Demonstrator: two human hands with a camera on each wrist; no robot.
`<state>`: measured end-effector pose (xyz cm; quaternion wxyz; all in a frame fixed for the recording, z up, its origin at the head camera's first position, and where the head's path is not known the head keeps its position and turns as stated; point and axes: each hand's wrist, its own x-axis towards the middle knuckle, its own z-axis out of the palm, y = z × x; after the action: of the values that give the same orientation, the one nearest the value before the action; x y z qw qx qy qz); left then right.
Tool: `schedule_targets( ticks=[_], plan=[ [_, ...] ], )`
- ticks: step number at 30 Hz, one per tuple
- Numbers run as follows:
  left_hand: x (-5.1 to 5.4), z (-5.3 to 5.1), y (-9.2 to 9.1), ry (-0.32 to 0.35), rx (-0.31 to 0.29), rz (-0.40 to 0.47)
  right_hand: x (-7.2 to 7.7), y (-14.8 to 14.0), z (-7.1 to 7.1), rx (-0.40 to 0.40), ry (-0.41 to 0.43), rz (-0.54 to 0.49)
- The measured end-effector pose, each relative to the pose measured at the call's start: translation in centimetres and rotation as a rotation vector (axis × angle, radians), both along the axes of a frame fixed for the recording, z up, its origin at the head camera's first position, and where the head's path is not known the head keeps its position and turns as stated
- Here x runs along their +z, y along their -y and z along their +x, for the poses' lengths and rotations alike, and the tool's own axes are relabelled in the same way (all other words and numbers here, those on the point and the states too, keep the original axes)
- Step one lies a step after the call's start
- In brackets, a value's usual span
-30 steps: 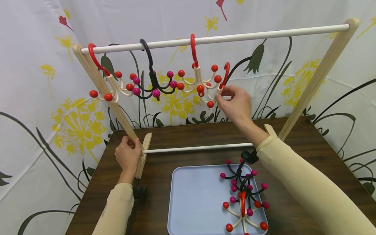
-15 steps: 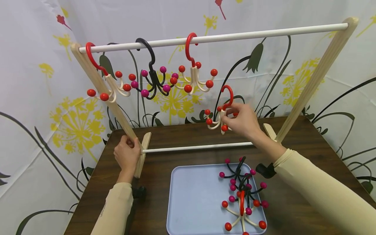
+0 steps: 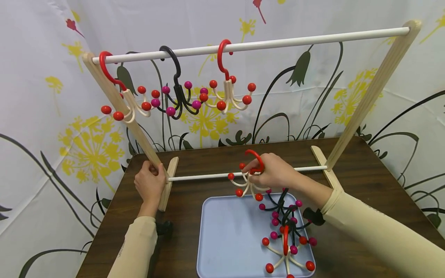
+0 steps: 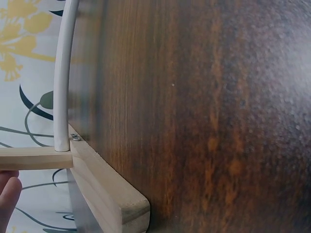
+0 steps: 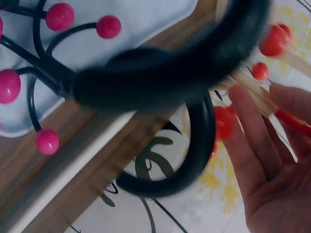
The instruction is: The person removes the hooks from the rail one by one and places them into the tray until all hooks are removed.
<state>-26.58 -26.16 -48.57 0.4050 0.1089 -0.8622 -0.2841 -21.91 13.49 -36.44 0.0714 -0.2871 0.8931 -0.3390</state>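
Note:
My right hand (image 3: 274, 172) pinches the stem of a small cream hanger (image 3: 247, 185) with a red hook and red ball tips. It is in front of the rack's lower rod, above the tray's back edge. In the right wrist view the thumb and fingers of that hand (image 5: 277, 160) are around the hanger's stem. Low on the rack's left wooden post (image 3: 140, 141), my left hand (image 3: 151, 183) grips the wood; only its fingertips (image 4: 9, 196) show in the left wrist view. A red-hooked hanger (image 3: 129, 102), a black hanger (image 3: 179, 96) and another red-hooked hanger (image 3: 227, 90) hang from the upper white rod (image 3: 295, 41).
A pale blue tray (image 3: 222, 231) lies on the dark wooden table (image 3: 184, 239). At its right side are black hangers (image 3: 288, 216) with pink balls and a cream hanger (image 3: 286, 255) with a red hook. A flowered curtain (image 3: 52, 162) hangs behind the rack.
My right hand has come down from near the upper rod with the cream hanger, toward the tray. The hanging ones have swung slightly. My left hand stays on the post.

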Motion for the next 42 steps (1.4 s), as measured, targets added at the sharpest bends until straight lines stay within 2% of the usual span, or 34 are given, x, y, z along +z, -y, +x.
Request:
schedule_targets(
  ticks=[5,12,19,33,42],
  plan=[
    [0.0,-0.1,0.0,0.002,-0.003,0.002,-1.2,0.5,0.5,0.166,-0.011,0.055],
    [0.0,-0.2,-0.2,0.012,-0.007,0.000,-2.7,0.8,0.8,0.261,0.039,0.097],
    [-0.2,-0.4,-0.2,0.008,-0.004,0.009,-3.6,1.0,0.9,0.290,0.027,0.172],
    [0.0,-0.1,-0.2,0.006,-0.011,0.016,-3.9,0.4,1.1,0.282,0.165,0.293],
    [0.0,0.1,-0.2,0.018,-0.008,0.025,-3.6,0.2,1.1,0.310,0.193,0.347]
  ],
)
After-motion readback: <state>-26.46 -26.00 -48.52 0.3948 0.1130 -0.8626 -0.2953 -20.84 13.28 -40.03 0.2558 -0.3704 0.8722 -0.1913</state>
